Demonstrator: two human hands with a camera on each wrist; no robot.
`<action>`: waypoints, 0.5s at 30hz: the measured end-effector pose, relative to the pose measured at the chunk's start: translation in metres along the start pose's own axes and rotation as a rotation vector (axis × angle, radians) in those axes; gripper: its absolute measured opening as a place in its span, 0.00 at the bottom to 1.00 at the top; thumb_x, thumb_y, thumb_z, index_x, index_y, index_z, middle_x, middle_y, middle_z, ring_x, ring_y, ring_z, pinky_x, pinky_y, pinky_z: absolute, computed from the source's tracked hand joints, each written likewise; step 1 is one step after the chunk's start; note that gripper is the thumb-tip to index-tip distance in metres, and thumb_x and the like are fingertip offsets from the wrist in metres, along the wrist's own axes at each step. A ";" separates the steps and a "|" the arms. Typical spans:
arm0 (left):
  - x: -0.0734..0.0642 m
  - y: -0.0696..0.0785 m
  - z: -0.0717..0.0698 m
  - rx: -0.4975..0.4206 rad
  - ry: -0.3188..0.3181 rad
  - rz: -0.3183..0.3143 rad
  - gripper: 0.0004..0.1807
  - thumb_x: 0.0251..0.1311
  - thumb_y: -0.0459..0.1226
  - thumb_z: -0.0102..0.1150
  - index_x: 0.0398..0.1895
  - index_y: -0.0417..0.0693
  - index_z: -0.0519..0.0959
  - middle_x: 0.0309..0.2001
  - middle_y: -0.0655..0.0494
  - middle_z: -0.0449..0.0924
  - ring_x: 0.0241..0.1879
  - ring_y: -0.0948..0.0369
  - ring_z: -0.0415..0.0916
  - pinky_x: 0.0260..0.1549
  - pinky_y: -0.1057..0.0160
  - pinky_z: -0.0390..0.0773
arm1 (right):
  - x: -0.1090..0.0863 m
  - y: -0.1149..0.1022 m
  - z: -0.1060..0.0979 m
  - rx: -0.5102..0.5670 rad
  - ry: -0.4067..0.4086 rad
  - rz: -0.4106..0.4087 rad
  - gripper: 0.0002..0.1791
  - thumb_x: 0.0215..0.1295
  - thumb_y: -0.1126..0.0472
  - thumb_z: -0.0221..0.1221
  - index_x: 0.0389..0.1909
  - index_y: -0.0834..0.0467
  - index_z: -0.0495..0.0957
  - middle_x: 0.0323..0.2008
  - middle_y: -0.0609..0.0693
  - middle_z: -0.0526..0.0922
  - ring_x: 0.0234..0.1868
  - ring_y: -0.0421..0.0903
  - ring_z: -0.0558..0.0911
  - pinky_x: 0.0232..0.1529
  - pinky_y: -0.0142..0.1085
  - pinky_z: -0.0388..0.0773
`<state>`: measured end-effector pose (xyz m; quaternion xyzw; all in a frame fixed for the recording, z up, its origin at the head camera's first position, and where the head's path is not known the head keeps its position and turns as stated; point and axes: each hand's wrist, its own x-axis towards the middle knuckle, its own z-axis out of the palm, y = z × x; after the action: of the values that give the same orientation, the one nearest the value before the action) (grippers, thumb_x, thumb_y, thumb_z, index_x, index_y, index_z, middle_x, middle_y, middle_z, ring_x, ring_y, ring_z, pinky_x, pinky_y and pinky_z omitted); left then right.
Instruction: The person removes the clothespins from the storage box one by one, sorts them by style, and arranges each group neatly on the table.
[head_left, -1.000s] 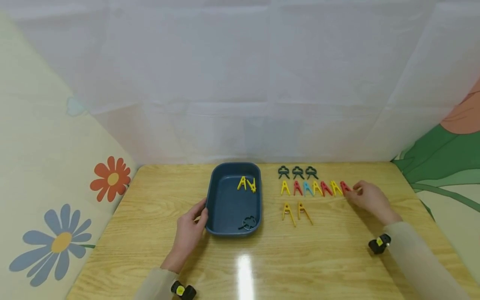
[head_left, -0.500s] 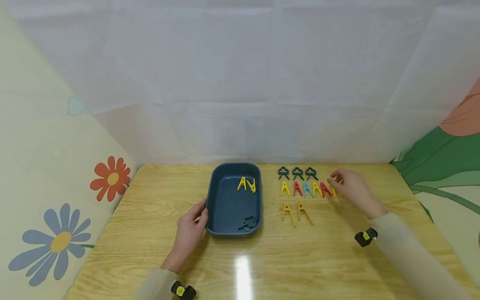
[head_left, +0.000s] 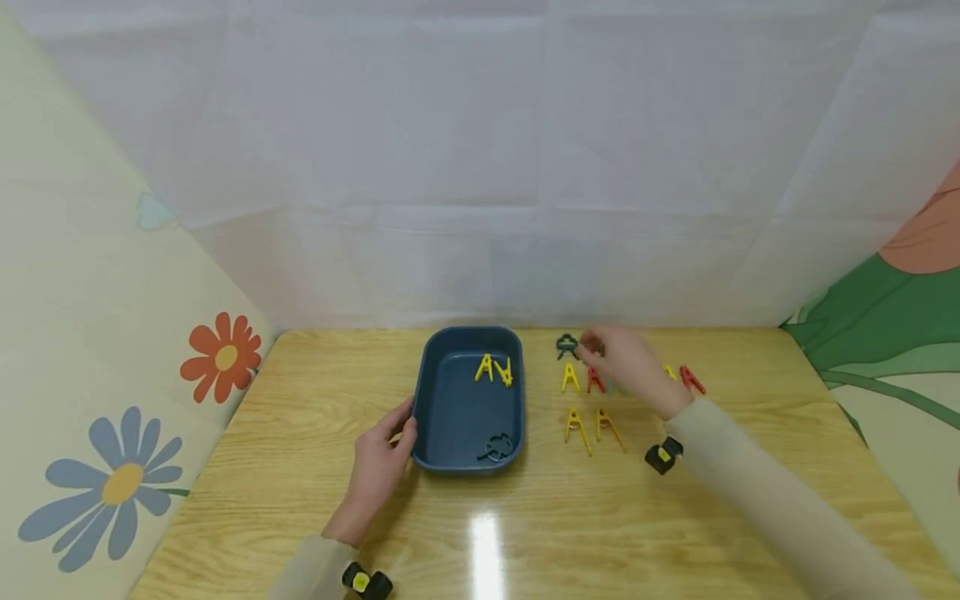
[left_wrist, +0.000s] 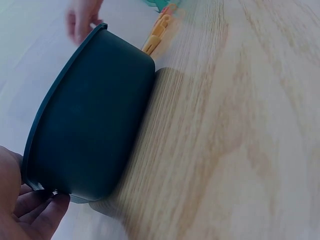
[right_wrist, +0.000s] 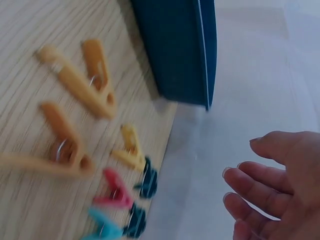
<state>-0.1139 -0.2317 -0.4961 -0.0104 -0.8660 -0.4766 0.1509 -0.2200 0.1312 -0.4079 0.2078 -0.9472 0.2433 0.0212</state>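
Note:
In the head view a dark blue plastic bin (head_left: 453,408) stands on the wooden table. My left hand (head_left: 378,462) grips its left side; in the left wrist view, the fingers (left_wrist: 52,212) curl under its edge. Inside lie two yellow clothespins (head_left: 484,367) and a dark green clip (head_left: 497,447). To the right my right hand (head_left: 630,362) hovers over the clothespin row, covering part of it. The right wrist view shows that hand empty, its fingers (right_wrist: 245,185) relaxed. A yellow clothespin (head_left: 570,379) and a red clothespin (head_left: 595,381) show just left of it.
Two larger orange clothespins (head_left: 574,429) lie in front of the row. A dark green clip (head_left: 567,345) sits behind it, and another red clothespin (head_left: 692,379) ends the row at right. White sheeting (head_left: 480,167) rises behind the table.
My right hand has swept left along the row, from the red clothespin at the right end to over its middle, uncovering that end. The left hand and the bin stay put.

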 end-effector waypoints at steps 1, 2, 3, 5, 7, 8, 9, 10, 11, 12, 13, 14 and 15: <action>0.000 0.000 0.000 0.001 -0.002 -0.003 0.20 0.74 0.31 0.56 0.67 0.35 0.78 0.58 0.39 0.83 0.54 0.46 0.84 0.46 0.50 0.85 | 0.003 -0.006 0.003 0.006 -0.010 -0.011 0.11 0.76 0.56 0.61 0.48 0.60 0.84 0.41 0.53 0.88 0.33 0.46 0.84 0.40 0.47 0.83; 0.000 0.000 -0.001 0.001 -0.005 -0.007 0.21 0.74 0.31 0.56 0.67 0.36 0.78 0.58 0.39 0.83 0.54 0.45 0.84 0.47 0.50 0.85 | 0.007 -0.013 0.006 0.020 -0.024 -0.015 0.12 0.77 0.56 0.61 0.49 0.60 0.84 0.42 0.53 0.88 0.30 0.45 0.84 0.38 0.46 0.83; 0.001 0.001 -0.001 0.000 -0.010 -0.015 0.21 0.75 0.31 0.56 0.68 0.36 0.78 0.59 0.39 0.83 0.55 0.46 0.84 0.48 0.49 0.85 | 0.011 -0.019 0.009 0.023 -0.031 -0.027 0.12 0.77 0.56 0.61 0.49 0.60 0.84 0.42 0.53 0.88 0.29 0.44 0.83 0.38 0.44 0.83; 0.001 0.000 -0.002 0.001 -0.015 -0.017 0.21 0.75 0.30 0.55 0.68 0.36 0.77 0.59 0.38 0.83 0.55 0.45 0.84 0.48 0.49 0.85 | 0.018 -0.031 0.016 0.026 -0.046 -0.038 0.12 0.76 0.55 0.61 0.49 0.60 0.84 0.42 0.53 0.88 0.29 0.43 0.83 0.36 0.42 0.83; 0.001 0.000 -0.003 0.002 -0.017 -0.019 0.21 0.74 0.30 0.56 0.68 0.35 0.77 0.60 0.38 0.82 0.55 0.45 0.84 0.48 0.49 0.85 | 0.025 -0.042 0.025 0.012 -0.051 -0.053 0.12 0.76 0.55 0.62 0.49 0.60 0.84 0.41 0.53 0.88 0.33 0.44 0.84 0.37 0.41 0.83; 0.001 0.000 -0.003 0.001 -0.015 -0.021 0.21 0.74 0.30 0.56 0.68 0.35 0.77 0.60 0.38 0.82 0.55 0.45 0.84 0.48 0.49 0.85 | 0.029 -0.047 0.029 0.002 -0.056 -0.056 0.13 0.75 0.55 0.62 0.49 0.60 0.84 0.41 0.53 0.88 0.34 0.45 0.85 0.37 0.41 0.83; 0.001 0.000 -0.002 0.000 -0.013 -0.020 0.21 0.74 0.30 0.56 0.68 0.35 0.77 0.59 0.38 0.83 0.55 0.45 0.84 0.48 0.49 0.85 | 0.033 -0.053 0.033 -0.009 -0.061 -0.062 0.13 0.75 0.55 0.63 0.48 0.60 0.85 0.41 0.52 0.88 0.37 0.46 0.85 0.39 0.41 0.83; 0.001 0.000 -0.002 0.001 -0.011 -0.018 0.21 0.74 0.30 0.56 0.68 0.35 0.77 0.59 0.38 0.83 0.55 0.46 0.84 0.48 0.50 0.85 | 0.036 -0.058 0.037 -0.017 -0.072 -0.062 0.13 0.75 0.55 0.63 0.49 0.60 0.85 0.41 0.52 0.88 0.38 0.46 0.86 0.40 0.41 0.83; 0.001 -0.001 -0.002 0.002 -0.009 -0.016 0.21 0.74 0.30 0.56 0.67 0.35 0.78 0.59 0.39 0.83 0.55 0.46 0.84 0.48 0.50 0.85 | 0.039 -0.063 0.042 -0.026 -0.083 -0.066 0.13 0.74 0.55 0.64 0.49 0.60 0.85 0.41 0.52 0.88 0.39 0.46 0.86 0.40 0.41 0.83; 0.001 -0.001 -0.001 0.002 -0.006 -0.012 0.21 0.74 0.29 0.56 0.67 0.35 0.78 0.58 0.39 0.83 0.55 0.46 0.84 0.47 0.51 0.85 | 0.042 -0.068 0.046 -0.028 -0.095 -0.073 0.14 0.74 0.55 0.64 0.50 0.61 0.84 0.41 0.52 0.88 0.39 0.46 0.86 0.41 0.41 0.83; 0.001 0.000 -0.001 0.000 -0.002 -0.008 0.21 0.73 0.29 0.56 0.67 0.35 0.78 0.58 0.39 0.83 0.54 0.46 0.84 0.47 0.51 0.85 | 0.045 -0.072 0.049 -0.033 -0.106 -0.081 0.14 0.74 0.55 0.64 0.51 0.61 0.84 0.40 0.52 0.88 0.39 0.46 0.85 0.41 0.41 0.83; 0.001 0.000 -0.001 -0.001 0.001 -0.003 0.21 0.73 0.29 0.56 0.67 0.35 0.78 0.58 0.38 0.84 0.54 0.46 0.84 0.47 0.51 0.85 | 0.047 -0.077 0.052 -0.040 -0.117 -0.089 0.15 0.74 0.55 0.64 0.51 0.61 0.84 0.40 0.52 0.88 0.37 0.46 0.85 0.40 0.40 0.83; 0.000 0.000 -0.001 -0.002 0.003 0.003 0.21 0.73 0.29 0.56 0.67 0.34 0.78 0.57 0.38 0.84 0.54 0.46 0.84 0.47 0.51 0.86 | 0.050 -0.080 0.055 -0.049 -0.126 -0.100 0.15 0.74 0.55 0.64 0.52 0.62 0.84 0.39 0.52 0.88 0.36 0.45 0.85 0.38 0.39 0.83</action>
<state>-0.1141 -0.2322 -0.4954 -0.0109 -0.8654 -0.4771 0.1529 -0.2295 0.0222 -0.4132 0.2690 -0.9408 0.2049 -0.0212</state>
